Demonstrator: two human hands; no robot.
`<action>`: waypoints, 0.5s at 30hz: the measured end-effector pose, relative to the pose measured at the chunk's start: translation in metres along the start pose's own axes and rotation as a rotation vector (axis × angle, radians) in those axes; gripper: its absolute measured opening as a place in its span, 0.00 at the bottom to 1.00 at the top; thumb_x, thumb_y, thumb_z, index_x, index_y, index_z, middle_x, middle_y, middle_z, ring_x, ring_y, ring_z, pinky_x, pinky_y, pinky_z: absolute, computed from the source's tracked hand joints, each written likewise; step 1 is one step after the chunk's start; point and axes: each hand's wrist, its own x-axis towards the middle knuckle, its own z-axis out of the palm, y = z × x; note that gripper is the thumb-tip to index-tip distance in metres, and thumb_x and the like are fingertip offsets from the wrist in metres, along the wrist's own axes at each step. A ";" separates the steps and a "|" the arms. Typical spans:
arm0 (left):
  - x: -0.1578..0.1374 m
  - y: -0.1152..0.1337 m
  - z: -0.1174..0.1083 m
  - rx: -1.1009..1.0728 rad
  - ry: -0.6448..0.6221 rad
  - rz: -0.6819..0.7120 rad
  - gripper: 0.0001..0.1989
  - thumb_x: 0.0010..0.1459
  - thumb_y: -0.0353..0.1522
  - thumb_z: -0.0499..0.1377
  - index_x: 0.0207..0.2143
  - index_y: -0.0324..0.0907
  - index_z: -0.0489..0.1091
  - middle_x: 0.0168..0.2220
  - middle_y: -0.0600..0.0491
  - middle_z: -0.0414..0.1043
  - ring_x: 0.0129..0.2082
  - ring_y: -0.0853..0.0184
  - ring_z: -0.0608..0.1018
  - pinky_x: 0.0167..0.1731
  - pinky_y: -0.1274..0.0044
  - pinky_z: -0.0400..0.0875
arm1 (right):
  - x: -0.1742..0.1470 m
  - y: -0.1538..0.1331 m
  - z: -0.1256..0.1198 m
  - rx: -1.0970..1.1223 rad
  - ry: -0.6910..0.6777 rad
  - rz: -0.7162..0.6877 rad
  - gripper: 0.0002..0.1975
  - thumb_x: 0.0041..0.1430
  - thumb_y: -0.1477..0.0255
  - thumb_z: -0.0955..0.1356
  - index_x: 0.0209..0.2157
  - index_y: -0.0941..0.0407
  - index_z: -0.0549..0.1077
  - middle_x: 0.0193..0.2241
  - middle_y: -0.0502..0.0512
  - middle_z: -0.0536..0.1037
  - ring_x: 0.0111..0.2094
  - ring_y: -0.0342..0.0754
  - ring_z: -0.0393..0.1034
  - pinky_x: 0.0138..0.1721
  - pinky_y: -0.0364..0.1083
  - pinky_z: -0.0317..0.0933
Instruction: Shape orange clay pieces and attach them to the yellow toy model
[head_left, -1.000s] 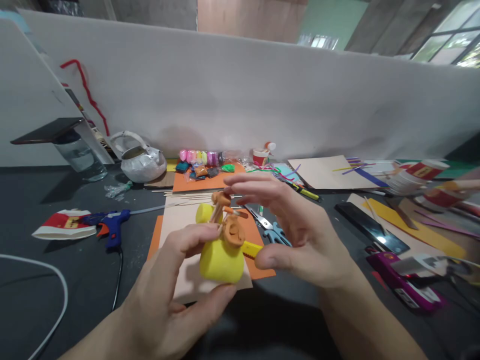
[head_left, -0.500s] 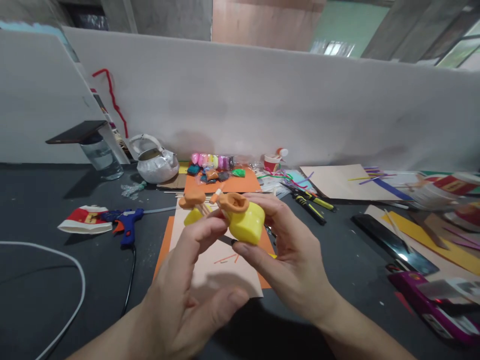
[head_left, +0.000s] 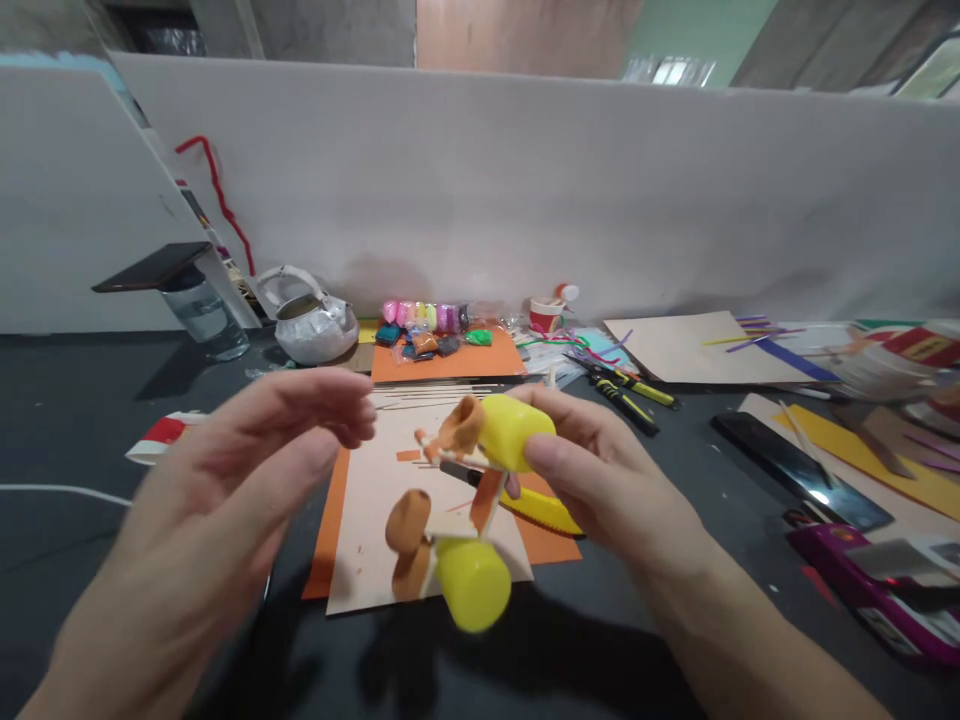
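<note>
My right hand (head_left: 600, 470) grips a small handmade craft model by its upper yellow cylinder (head_left: 514, 430), thumb in front and fingers behind. A second yellow cylinder (head_left: 474, 585) hangs lower, joined to the first by thin pale sticks and an orange strip (head_left: 489, 500). Brown-orange clay lumps (head_left: 407, 522) sit on the left ends of the model. To the left, my left hand (head_left: 262, 470) is raised, empty and apart from the model, fingers curved and thumb separate. Beneath lie a pale paper sheet (head_left: 367, 500) over orange paper and a yellow utility knife (head_left: 544, 512).
Clay packets (head_left: 427, 318), a silver kettle-like pot (head_left: 315, 330) and a jar (head_left: 206, 315) stand along the white panel. On the right are craft knives (head_left: 626, 400), a black phone (head_left: 795, 470) and a purple tape dispenser (head_left: 862, 590). Thin sticks (head_left: 442, 393) lie behind the paper.
My left hand has let go of the model and moved left. The model has turned in my right hand, so its second yellow cylinder now hangs below, nearer to me.
</note>
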 end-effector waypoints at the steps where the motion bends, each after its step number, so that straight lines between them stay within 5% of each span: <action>1: 0.004 -0.001 0.001 -0.090 -0.066 -0.110 0.09 0.65 0.36 0.63 0.46 0.50 0.82 0.42 0.54 0.82 0.44 0.65 0.81 0.41 0.82 0.79 | 0.000 0.000 0.001 0.043 -0.038 0.050 0.15 0.59 0.59 0.76 0.38 0.55 0.78 0.32 0.49 0.77 0.30 0.39 0.70 0.32 0.38 0.66; 5: 0.012 -0.015 0.017 -0.435 -0.393 -0.416 0.18 0.56 0.45 0.69 0.45 0.45 0.81 0.42 0.46 0.82 0.40 0.58 0.83 0.39 0.72 0.81 | 0.000 0.000 0.010 0.119 -0.112 0.137 0.17 0.56 0.58 0.77 0.35 0.58 0.78 0.29 0.48 0.75 0.28 0.39 0.67 0.31 0.38 0.65; 15: 0.009 -0.024 0.024 -0.533 -0.430 -0.448 0.16 0.53 0.44 0.71 0.40 0.45 0.80 0.38 0.49 0.80 0.39 0.60 0.82 0.41 0.71 0.78 | -0.002 -0.002 0.008 0.083 -0.165 0.192 0.17 0.59 0.57 0.75 0.33 0.58 0.74 0.26 0.47 0.71 0.26 0.40 0.65 0.29 0.39 0.63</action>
